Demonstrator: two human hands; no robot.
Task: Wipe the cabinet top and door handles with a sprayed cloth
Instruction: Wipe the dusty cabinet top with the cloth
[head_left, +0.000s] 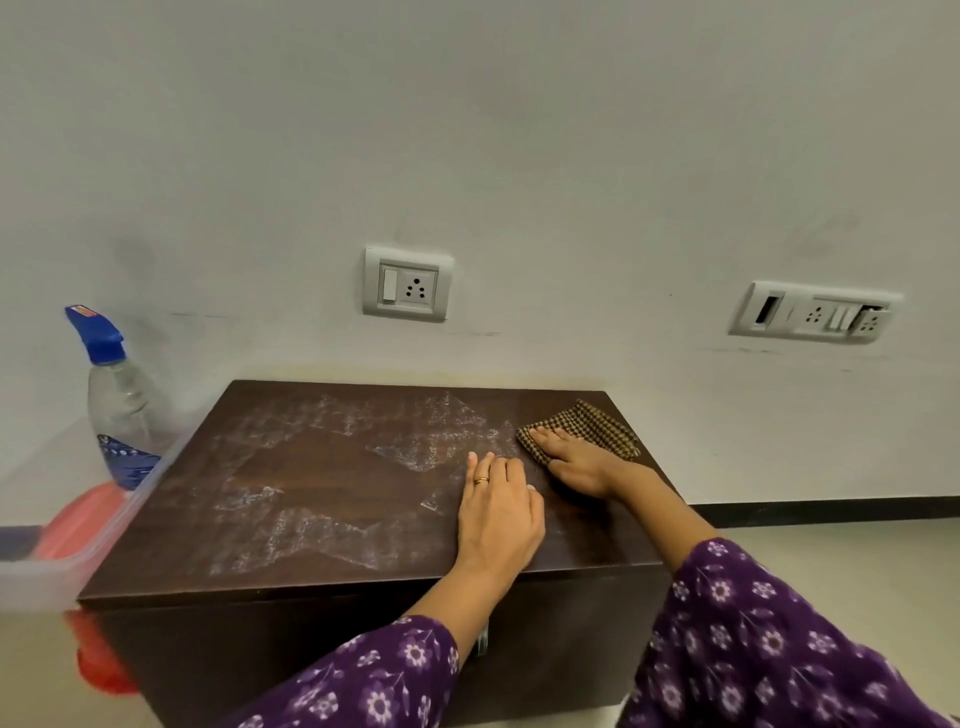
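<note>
The dark brown cabinet top (322, 483) stands against the wall and shows whitish dusty streaks over most of its left and middle. My right hand (574, 460) presses flat on a brown checked cloth (592, 423) at the top's back right. My left hand (498, 514) lies flat on the wood just left of it, fingers straight, a ring on one finger. A metal door handle (483, 642) peeks out below my left forearm on the cabinet front; the rest of the front is in shadow.
A clear spray bottle (122, 410) with a blue nozzle stands left of the cabinet in a translucent plastic tub (62, 577), beside something red. Two wall sockets, the socket plate (407, 284) and the switch panel (815, 312), sit above the cabinet. Pale floor lies to the right.
</note>
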